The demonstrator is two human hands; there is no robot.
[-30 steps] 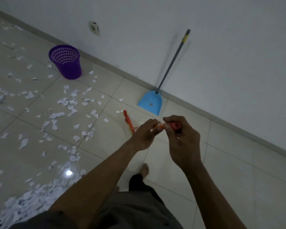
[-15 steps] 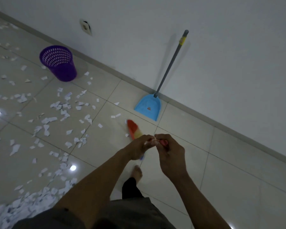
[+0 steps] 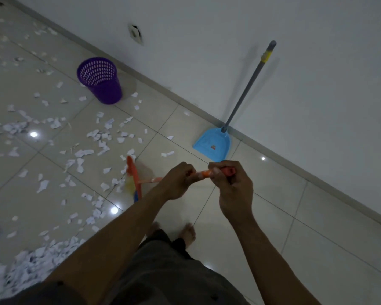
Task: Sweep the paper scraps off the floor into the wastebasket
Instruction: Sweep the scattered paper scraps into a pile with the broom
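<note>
Paper scraps lying scattered over floor, mostly left of broom. Left hand, right hand gripping handle, close together. Wastebasket standing well apart (dustpan untouched). Risk: brisk stroke scattering light scraps wider.

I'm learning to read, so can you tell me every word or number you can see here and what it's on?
No text here can be read.
Small red sticker on the blue dustpan: too small and blurred to read.
Yellow band on the dustpan's handle: no print shows.
Purple wastebasket: no label shows.
Orange broom: no label shows.
</note>
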